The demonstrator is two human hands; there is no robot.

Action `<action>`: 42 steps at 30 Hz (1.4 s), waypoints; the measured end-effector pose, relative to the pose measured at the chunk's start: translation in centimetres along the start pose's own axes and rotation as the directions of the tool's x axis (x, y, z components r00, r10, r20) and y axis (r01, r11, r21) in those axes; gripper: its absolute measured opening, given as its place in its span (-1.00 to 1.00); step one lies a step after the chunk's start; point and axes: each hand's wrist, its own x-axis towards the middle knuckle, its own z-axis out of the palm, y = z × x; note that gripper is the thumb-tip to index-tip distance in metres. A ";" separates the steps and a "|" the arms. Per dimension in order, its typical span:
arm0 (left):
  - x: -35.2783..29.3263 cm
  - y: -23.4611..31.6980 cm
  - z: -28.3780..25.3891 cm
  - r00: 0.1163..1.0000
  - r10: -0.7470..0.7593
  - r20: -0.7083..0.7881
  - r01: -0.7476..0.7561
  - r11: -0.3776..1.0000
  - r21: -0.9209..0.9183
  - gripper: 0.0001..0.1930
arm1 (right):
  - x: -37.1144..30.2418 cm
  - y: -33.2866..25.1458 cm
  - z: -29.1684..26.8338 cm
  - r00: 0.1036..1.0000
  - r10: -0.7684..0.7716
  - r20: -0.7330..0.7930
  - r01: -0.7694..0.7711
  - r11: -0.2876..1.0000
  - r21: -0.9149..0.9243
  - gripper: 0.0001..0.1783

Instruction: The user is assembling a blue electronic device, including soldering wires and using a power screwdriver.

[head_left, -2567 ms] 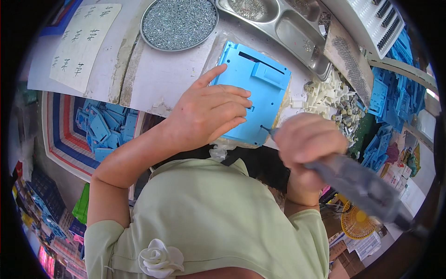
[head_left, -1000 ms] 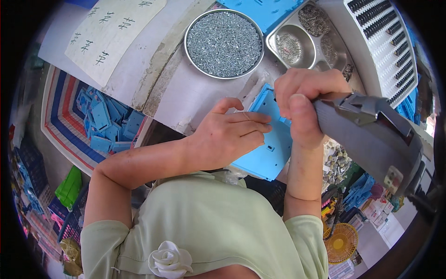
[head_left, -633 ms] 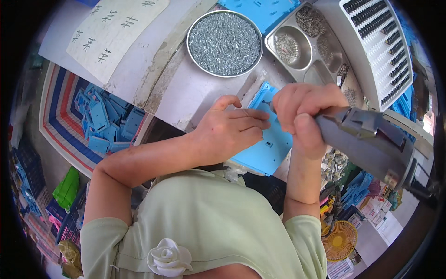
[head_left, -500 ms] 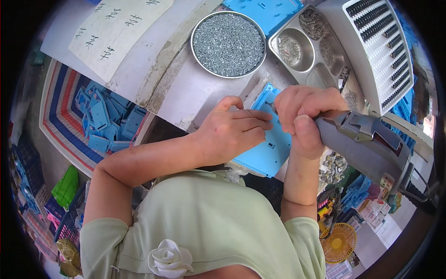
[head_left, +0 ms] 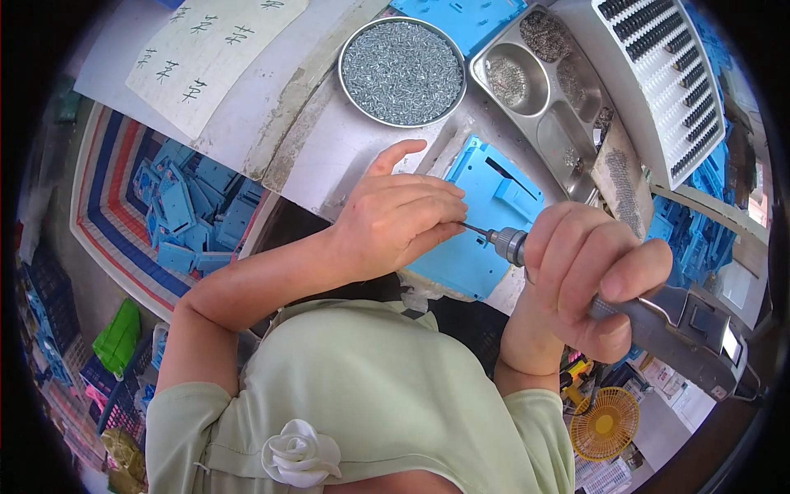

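Observation:
In my right hand (head_left: 588, 276) is a grey electric screwdriver (head_left: 683, 329), its body slanting off to the lower right. The driver's thin bit reaches left to the fingertips of my left hand (head_left: 403, 206). Those fingers are bent and pressed together with the thumb raised; whatever they pinch is too small or hidden to name. Beneath both hands a flat light-blue plastic panel (head_left: 473, 263) with a dark slot and small holes lies on the work table, partly covered by my left fingers.
A round metal bowl of small silvery pins (head_left: 403, 74) stands beyond the panel. Right of it are a compartment tray (head_left: 539, 115) with small metal parts and a white rack (head_left: 650, 123) of black pieces. A striped-lined bin (head_left: 103, 181) holds blue plastic parts at left.
My right hand has drawn the screwdriver back toward the lower right, off the panel, baring its bit. My left hand has shifted slightly left, its fingertips now at the bit's tip.

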 end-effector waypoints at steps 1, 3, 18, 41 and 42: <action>0.0 0.1 0.0 1.000 0.006 -0.010 -0.006 1.000 -0.004 -0.83 | 0.0 0.0 0.1 1.000 0.003 0.005 -0.003 1.000 -0.012 -0.61; 0.1 0.2 -0.1 0.999 0.022 -0.031 -0.022 1.000 0.008 -0.83 | 0.0 0.0 0.1 0.999 0.012 0.035 -0.010 0.999 -0.044 -0.68; 6.1 -7.4 -6.4 0.982 -0.119 0.149 -0.014 0.735 0.678 -0.81 | -2.1 1.9 2.6 0.976 0.169 -0.140 -0.168 0.986 0.014 -0.67; 2.4 -2.8 -4.7 0.967 0.182 0.179 -0.239 0.895 0.377 -0.88 | -1.3 0.2 2.9 0.995 -0.059 -0.079 0.056 0.997 -0.045 -0.66; 1.2 -1.7 -4.1 0.969 0.167 0.180 -0.214 0.935 0.283 -0.87 | -1.5 0.1 2.8 0.995 -0.080 -0.063 0.079 0.997 -0.025 -0.66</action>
